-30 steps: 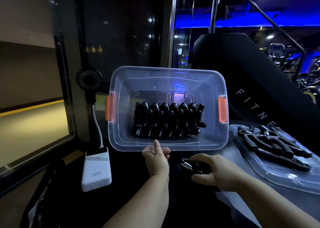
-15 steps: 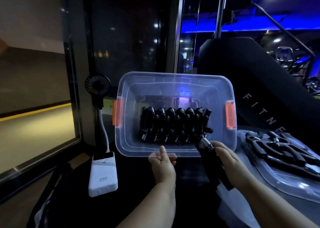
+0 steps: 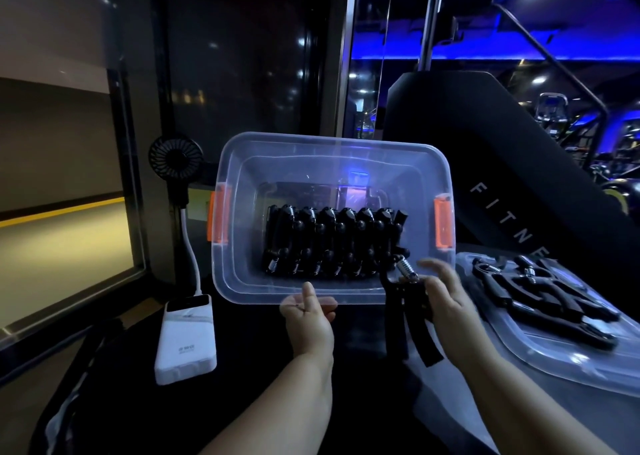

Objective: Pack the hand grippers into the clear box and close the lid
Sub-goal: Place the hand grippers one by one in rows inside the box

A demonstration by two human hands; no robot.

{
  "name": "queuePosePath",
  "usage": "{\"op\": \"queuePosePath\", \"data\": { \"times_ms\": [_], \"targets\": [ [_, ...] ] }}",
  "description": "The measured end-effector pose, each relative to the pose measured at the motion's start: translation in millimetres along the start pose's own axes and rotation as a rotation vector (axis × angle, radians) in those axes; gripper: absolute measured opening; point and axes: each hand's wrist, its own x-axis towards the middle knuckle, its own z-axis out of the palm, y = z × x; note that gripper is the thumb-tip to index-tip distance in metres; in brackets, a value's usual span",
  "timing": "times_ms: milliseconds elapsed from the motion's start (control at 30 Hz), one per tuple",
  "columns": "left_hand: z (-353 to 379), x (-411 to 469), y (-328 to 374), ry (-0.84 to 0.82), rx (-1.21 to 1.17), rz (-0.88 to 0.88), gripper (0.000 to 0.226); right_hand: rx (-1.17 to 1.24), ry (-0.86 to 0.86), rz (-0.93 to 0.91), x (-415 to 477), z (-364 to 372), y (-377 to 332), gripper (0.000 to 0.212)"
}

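Observation:
The clear box (image 3: 242, 281) with orange latches is tipped up so its open top faces me. A row of several black hand grippers (image 3: 332, 243) fills its bottom. My left hand (image 3: 308, 316) pinches the box's near rim at the middle. My right hand (image 3: 446, 302) holds one black hand gripper (image 3: 408, 312) by its handles, spring end up, at the box's near right corner. The clear lid (image 3: 554, 354) lies flat to the right with a few more hand grippers (image 3: 540, 295) resting on it.
A white power bank (image 3: 185, 337) lies left of the box, cabled to a small black fan (image 3: 176, 158) behind it. A black padded gym machine (image 3: 485, 150) stands behind the box and lid. A glass wall runs along the left.
My right hand picked up a hand gripper from the dark surface and raised it to the box's near right corner. The left hand kept its grip on the rim.

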Motion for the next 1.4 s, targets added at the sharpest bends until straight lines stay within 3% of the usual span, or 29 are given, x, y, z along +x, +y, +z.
{"op": "queuePosePath", "data": {
  "times_ms": [100,200,267,333,433,600,967,1067,1200,1300,1400],
  "targets": [
    [-1,0,0,-0.001,0.002,-0.004,0.027,-0.227,0.006,-0.076,6,-5,-4,0.035],
    [-1,0,0,-0.005,0.008,-0.008,0.027,-0.473,-0.099,-0.135,10,-10,-6,0.03],
    [-1,-1,0,-0.008,0.002,-0.011,0.027,-0.629,-0.172,-0.153,13,-15,-10,0.039],
    [-1,-1,0,-0.019,-0.018,-0.02,0.027,-0.688,-0.249,-0.127,17,-18,-14,0.051],
    [-2,-2,1,-0.035,-0.033,-0.032,0.026,-0.74,-0.331,-0.106,21,-21,-22,0.051],
    [-3,-4,1,-0.035,-0.057,-0.048,0.023,-0.676,-0.354,-0.13,29,-18,-24,0.051],
    [-5,-2,-3,0.014,-0.219,-0.057,0.031,-0.223,-0.117,-0.27,59,34,-42,0.058],
    [-5,-1,-3,0.037,-0.244,-0.055,0.025,-0.279,-0.071,-0.279,70,63,-44,0.056],
    [-6,2,-2,0.13,-0.344,-0.053,0.017,-0.428,-0.14,-0.312,80,107,-38,0.06],
    [-6,2,-2,0.223,-0.323,0.015,0.027,-0.519,-0.184,-0.375,87,137,-35,0.06],
    [-8,0,-4,0.194,-0.333,0.037,0.035,-0.645,-0.203,-0.463,98,163,-31,0.06]
  ]
}}
